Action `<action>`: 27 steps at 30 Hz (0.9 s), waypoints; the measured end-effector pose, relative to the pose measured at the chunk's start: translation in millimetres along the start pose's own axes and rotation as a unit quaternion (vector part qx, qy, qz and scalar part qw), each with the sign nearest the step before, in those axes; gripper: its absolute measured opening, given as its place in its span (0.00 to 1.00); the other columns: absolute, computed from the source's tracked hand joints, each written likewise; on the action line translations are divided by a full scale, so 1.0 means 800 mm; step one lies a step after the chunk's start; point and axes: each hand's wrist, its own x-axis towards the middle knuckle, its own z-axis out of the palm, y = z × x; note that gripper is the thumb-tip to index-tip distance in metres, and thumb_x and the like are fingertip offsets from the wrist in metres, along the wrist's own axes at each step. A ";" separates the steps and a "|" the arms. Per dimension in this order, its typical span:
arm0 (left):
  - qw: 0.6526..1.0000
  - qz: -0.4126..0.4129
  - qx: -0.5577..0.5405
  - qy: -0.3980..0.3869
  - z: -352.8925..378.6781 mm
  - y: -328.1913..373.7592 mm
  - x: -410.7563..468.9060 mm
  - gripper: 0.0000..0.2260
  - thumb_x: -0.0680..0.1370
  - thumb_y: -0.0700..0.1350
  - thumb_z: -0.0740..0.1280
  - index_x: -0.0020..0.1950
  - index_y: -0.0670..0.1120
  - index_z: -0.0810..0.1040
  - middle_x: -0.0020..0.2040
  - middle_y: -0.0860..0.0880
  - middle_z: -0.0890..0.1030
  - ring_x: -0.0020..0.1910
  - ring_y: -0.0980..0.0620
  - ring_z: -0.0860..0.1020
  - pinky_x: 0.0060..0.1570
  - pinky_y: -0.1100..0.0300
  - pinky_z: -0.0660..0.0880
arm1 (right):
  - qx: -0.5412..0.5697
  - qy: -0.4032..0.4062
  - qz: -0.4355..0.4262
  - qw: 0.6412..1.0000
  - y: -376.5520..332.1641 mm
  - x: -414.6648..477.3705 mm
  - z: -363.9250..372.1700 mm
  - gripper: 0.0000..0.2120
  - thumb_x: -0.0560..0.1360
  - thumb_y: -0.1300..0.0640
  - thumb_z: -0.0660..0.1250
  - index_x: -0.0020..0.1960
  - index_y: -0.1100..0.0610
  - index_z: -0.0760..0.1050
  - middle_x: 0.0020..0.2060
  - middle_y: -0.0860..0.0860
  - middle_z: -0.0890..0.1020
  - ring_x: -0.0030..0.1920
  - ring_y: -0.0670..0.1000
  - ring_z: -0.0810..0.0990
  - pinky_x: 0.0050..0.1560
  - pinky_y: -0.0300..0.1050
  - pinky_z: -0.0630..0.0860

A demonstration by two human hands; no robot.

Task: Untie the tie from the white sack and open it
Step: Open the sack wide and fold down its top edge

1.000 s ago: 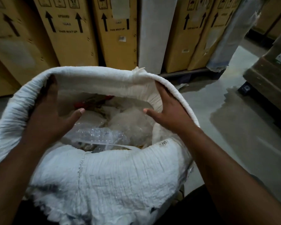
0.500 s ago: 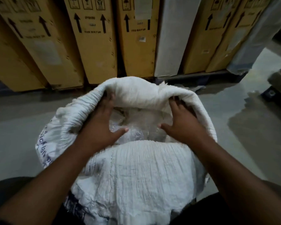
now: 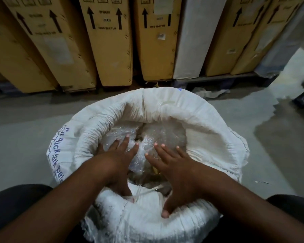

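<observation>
SACK OPENED IN WAREHOUSE AISLE: A person leans over a white woven sack [image 3: 209,137] with blue lettering. It stands upright on a grey concrete floor [image 3: 25,137] between the person's dark trouser legs [image 3: 16,202], its mouth rolled back into a thick collar and gaping up at the camera. Both hands are inside that mouth, side by side but not touching. The left hand [image 3: 116,160] and the right hand [image 3: 175,172] lie flat, fingers straight and spread, on the crumpled clear plastic wrapping [image 3: 165,135] that fills the sack; they grip nothing, and the right thumb rests on the near rim. No knotted tie shows round the neck. A thin pale strand [image 3: 147,191] crosses just inside the near rim, and whether it is the loosened tie cannot be told. The untying appears done and the opening nearly so. The sack's long axis runs straight down from the hands, and the collar rings both of them, each hand about as near to its own side as the other. Any further widening would likely mean pressing outward left and right, with the far rim the hardest part to reach. Behind stand tall yellow-brown cardboard cartons [image 3: 109,41] printed with black arrows and "THIS WAY UP", beside a white upright panel [image 3: 188,41].
</observation>
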 end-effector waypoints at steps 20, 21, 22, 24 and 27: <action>0.862 0.028 -0.195 0.467 -0.027 -0.028 0.051 0.52 0.75 0.65 0.71 0.87 0.50 0.42 0.87 0.51 0.39 0.85 0.47 0.40 0.82 0.47 0.48 | 0.082 0.375 0.150 0.911 0.076 0.041 -0.046 0.47 0.77 0.33 0.65 0.85 0.49 0.44 0.85 0.50 0.48 0.84 0.53 0.45 0.83 0.58 0.50; 0.859 0.023 -0.190 0.474 -0.029 -0.030 0.050 0.52 0.75 0.65 0.71 0.87 0.49 0.43 0.87 0.50 0.40 0.85 0.48 0.40 0.83 0.46 0.48 | 0.077 0.377 0.159 0.909 0.081 0.040 -0.046 0.47 0.77 0.33 0.65 0.85 0.50 0.44 0.85 0.50 0.47 0.84 0.52 0.43 0.83 0.59 0.49; 0.858 0.019 -0.187 0.478 -0.030 -0.032 0.049 0.52 0.75 0.65 0.71 0.87 0.48 0.43 0.87 0.49 0.41 0.85 0.48 0.40 0.83 0.45 0.48 | 0.073 0.377 0.167 0.908 0.085 0.039 -0.047 0.48 0.77 0.34 0.65 0.85 0.51 0.44 0.85 0.50 0.46 0.84 0.51 0.42 0.83 0.59 0.48; 0.857 0.012 -0.185 0.481 -0.032 -0.035 0.048 0.52 0.75 0.65 0.71 0.87 0.48 0.43 0.87 0.48 0.41 0.85 0.48 0.39 0.83 0.44 0.47 | 0.069 0.380 0.177 0.905 0.093 0.037 -0.049 0.48 0.77 0.34 0.66 0.85 0.52 0.44 0.85 0.51 0.47 0.84 0.50 0.42 0.83 0.58 0.47; 0.845 -0.004 -0.201 0.495 -0.040 -0.050 0.044 0.52 0.75 0.66 0.70 0.86 0.50 0.41 0.87 0.49 0.42 0.85 0.48 0.42 0.83 0.46 0.47 | 0.079 0.389 0.183 0.900 0.110 0.031 -0.056 0.49 0.77 0.34 0.66 0.85 0.52 0.44 0.85 0.51 0.49 0.84 0.49 0.44 0.83 0.54 0.48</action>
